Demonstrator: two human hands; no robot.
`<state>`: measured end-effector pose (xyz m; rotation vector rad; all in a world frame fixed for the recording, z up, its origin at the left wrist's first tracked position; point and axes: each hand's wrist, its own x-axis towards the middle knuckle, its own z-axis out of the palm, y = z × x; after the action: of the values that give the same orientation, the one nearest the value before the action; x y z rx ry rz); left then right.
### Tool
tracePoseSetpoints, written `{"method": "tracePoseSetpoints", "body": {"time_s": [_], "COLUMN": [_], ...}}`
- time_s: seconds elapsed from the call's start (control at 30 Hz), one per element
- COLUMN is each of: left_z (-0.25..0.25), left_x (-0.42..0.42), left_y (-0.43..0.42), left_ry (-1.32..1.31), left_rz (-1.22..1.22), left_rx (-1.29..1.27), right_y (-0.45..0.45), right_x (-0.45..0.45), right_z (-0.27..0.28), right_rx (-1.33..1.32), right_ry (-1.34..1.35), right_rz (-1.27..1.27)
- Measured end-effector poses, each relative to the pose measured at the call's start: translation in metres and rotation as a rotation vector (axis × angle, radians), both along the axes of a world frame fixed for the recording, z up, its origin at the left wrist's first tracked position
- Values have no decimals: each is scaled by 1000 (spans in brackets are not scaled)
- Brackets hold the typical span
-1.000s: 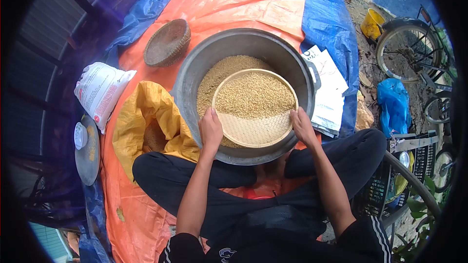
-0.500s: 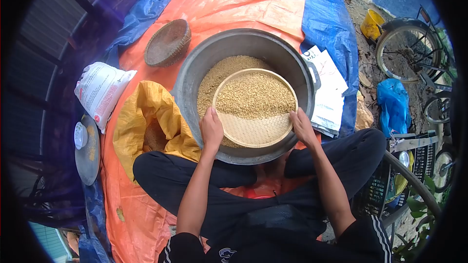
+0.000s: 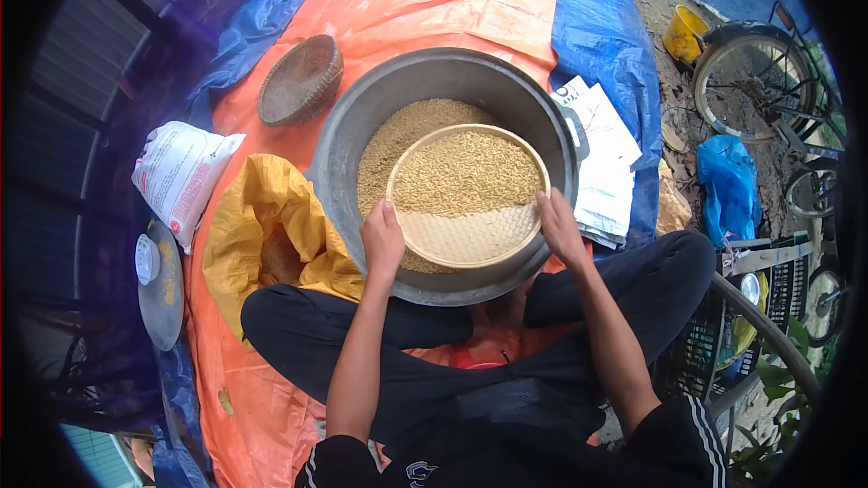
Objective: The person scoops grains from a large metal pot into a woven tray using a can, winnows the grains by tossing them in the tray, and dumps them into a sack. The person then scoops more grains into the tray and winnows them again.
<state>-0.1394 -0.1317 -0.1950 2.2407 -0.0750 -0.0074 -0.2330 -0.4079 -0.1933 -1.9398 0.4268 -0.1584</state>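
A round woven sieve [image 3: 470, 237] is held over a large grey metal pot [image 3: 362, 122] between my crossed legs. Unhusked rice grain [image 3: 466, 172] covers the far part of the sieve, while its near part shows bare weave. My left hand [image 3: 382, 239] grips the rim at the near left, fingers wrapped partly underneath. On the right side, my right hand [image 3: 559, 228] holds the opposite rim. More grain [image 3: 384, 154] lies in the pot, partly hidden by the sieve.
An open yellow sack [image 3: 235, 244] stands left of the pot, with a woven basket [image 3: 301, 81] behind it. A white sack [image 3: 185, 172] and a round lid [image 3: 163, 303] lie farther left. Folded white sacks [image 3: 606, 154] are at right, near a bicycle [image 3: 755, 86]. An orange tarp [image 3: 434, 9] spreads beneath.
The grain on the sieve has shifted slightly, and its near edge now slopes more. Both hands keep their hold on the rim. The whole view has moved a little.
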Motion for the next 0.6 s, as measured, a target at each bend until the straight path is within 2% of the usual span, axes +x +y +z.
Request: {"method": "tracePoseSetpoints", "body": {"time_s": [0.07,0.23,0.3,0.33,0.4,0.43,0.6], "left_z": [3,7,15,11,6,7,1], "left_x": [4,-1,-2,-2,1,-2,0], "left_y": [2,-1,-4,-7,-11,-7,-2], "left_ry": [-2,-39,-190,-188,-506,-302,-101], "left_rz": [83,72,117,125,174,132,45], "left_rx": [18,53,-130,-130,-107,-72,31], "right_y": [10,5,10,13,9,6,-1], "right_x": [-6,2,-2,-3,-1,1,-5], "right_z": [-4,-5,10,14,3,-3,-18], "right_rx": [79,77,66,61,26,-11,-52], "right_ry": [60,136,72,6,15,18,93], "right_rz": [36,28,28,27,33,33,65]}}
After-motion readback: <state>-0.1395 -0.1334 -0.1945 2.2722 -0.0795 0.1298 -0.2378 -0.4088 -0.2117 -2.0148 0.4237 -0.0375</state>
